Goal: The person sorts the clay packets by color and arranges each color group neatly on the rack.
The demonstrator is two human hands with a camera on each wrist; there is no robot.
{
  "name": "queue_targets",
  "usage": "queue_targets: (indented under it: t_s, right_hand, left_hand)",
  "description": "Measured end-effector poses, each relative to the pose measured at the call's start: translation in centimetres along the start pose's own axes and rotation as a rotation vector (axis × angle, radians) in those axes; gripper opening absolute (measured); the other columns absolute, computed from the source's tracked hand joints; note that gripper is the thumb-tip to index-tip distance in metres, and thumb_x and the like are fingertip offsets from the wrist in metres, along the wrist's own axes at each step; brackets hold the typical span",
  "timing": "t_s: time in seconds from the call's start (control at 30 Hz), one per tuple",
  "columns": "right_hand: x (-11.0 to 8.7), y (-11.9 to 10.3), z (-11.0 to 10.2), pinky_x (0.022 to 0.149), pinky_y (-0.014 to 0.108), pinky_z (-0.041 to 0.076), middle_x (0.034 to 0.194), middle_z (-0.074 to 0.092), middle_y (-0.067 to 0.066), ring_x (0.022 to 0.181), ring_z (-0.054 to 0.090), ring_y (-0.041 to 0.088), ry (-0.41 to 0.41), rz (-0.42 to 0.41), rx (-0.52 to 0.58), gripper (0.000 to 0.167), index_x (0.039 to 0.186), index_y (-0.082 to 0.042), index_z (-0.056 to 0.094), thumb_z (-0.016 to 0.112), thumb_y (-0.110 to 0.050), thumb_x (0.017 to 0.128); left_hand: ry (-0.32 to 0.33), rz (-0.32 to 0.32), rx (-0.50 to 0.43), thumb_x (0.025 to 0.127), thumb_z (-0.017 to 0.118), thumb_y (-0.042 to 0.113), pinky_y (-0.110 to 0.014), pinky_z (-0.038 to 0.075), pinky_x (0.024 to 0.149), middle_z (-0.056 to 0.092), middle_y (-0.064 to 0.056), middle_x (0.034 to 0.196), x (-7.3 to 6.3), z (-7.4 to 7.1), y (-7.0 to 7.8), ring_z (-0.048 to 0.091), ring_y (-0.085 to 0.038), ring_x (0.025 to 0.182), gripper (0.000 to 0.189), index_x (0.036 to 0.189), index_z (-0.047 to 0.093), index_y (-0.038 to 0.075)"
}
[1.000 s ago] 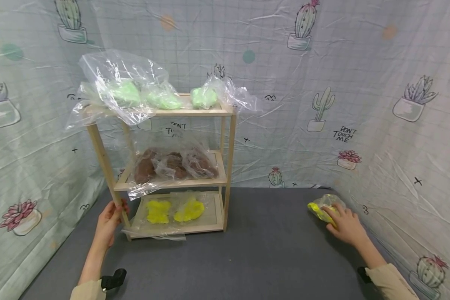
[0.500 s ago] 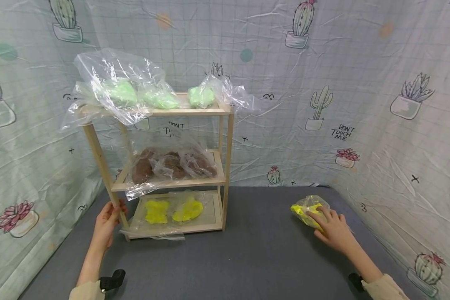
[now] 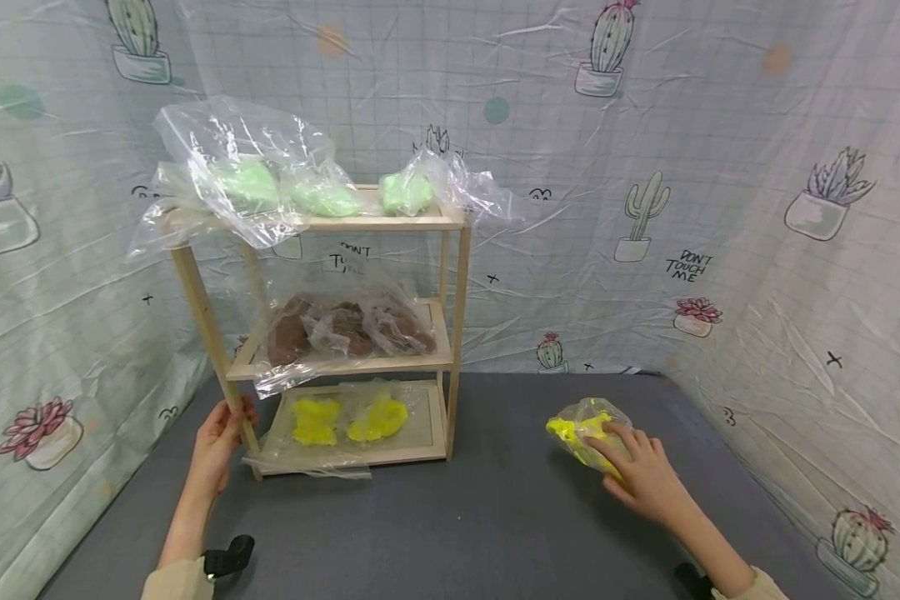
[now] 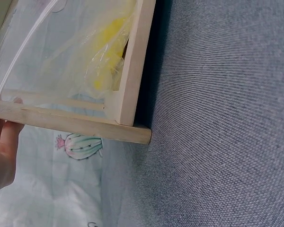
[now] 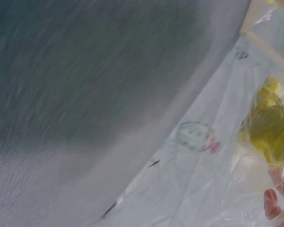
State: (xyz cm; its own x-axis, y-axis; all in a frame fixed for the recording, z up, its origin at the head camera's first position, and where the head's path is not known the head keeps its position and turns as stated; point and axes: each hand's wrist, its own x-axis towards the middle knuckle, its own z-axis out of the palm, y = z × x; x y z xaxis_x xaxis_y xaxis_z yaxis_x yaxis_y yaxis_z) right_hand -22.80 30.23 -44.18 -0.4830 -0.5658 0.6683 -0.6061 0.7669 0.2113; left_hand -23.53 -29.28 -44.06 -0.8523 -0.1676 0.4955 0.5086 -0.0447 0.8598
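My left hand (image 3: 217, 446) grips the front left post (image 3: 204, 317) of a three-tier wooden shelf near its lower end. Over the table to the right, my right hand (image 3: 641, 475) holds a clear plastic bag with a bright yellow lump (image 3: 581, 437) in it. The right wrist view shows that yellow lump (image 5: 272, 127) through the film, with fingertips (image 5: 271, 203) just below it. On the bottom tier lie two bagged yellow lumps (image 3: 378, 418). Bagged brown lumps (image 3: 348, 329) fill the middle tier, and bagged pale green lumps (image 3: 405, 194) sit on top.
A dark grey cloth table (image 3: 495, 517) runs under everything. Curtains (image 3: 555, 208) printed with cacti enclose the back and both sides. Clear bag film (image 3: 487, 196) sticks out past the top tier's right end, and a zip edge (image 3: 345, 474) overhangs the bottom tier's front.
My right hand has carried the bagged yellow lump leftward, from near the right curtain toward the shelf. The left hand has stayed on the post.
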Motion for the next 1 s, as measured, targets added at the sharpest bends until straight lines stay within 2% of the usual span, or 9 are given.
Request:
queue_targets:
  t_s: [0.23,0.37,0.73,1.0]
  right_hand:
    - [0.9,-2.7,-0.6,0.062,0.031,0.025,0.112,0.053,0.012,0.079,0.044,0.020,0.070,-0.056,0.075,0.042,0.119,-0.023,0.055,0.026,-0.039,0.093]
    - [1.5,-4.1,-0.7,0.063,0.031,0.026,0.111,0.053,0.012,0.077,0.043,0.018,0.114,-0.089,0.091,0.041,0.118,-0.022,0.056,0.027,-0.036,0.093]
    - [3.7,-7.5,-0.4,0.064,0.030,0.026,0.109,0.054,0.011,0.075,0.036,0.014,0.198,-0.142,0.143,0.039,0.117,-0.021,0.057,0.029,-0.031,0.091]
    - [5.2,-10.1,0.3,0.065,0.028,0.024,0.110,0.053,0.012,0.073,0.034,0.014,0.255,-0.162,0.164,0.038,0.117,-0.020,0.056,0.030,-0.030,0.091]
  left_hand:
    - [-0.004,0.003,-0.008,0.094,0.039,0.006,-0.013,0.045,0.069,0.061,0.014,0.087,0.2,0.1,-0.4,0.059,0.003,0.083,0.020,0.107,0.053,0.012]
    - [-0.002,-0.002,-0.007,0.094,0.039,0.006,-0.013,0.045,0.070,0.061,0.014,0.087,0.2,0.1,-0.5,0.059,0.002,0.083,0.020,0.106,0.053,0.012]
    - [0.033,-0.002,0.018,0.093,0.041,0.011,-0.012,0.045,0.069,0.060,0.014,0.085,-0.2,0.0,-0.1,0.059,0.004,0.081,0.018,0.102,0.055,0.020]
    - [0.015,0.001,0.036,0.094,0.040,0.011,-0.011,0.043,0.070,0.061,0.016,0.087,-0.1,0.1,0.0,0.059,0.005,0.083,0.019,0.105,0.054,0.017]
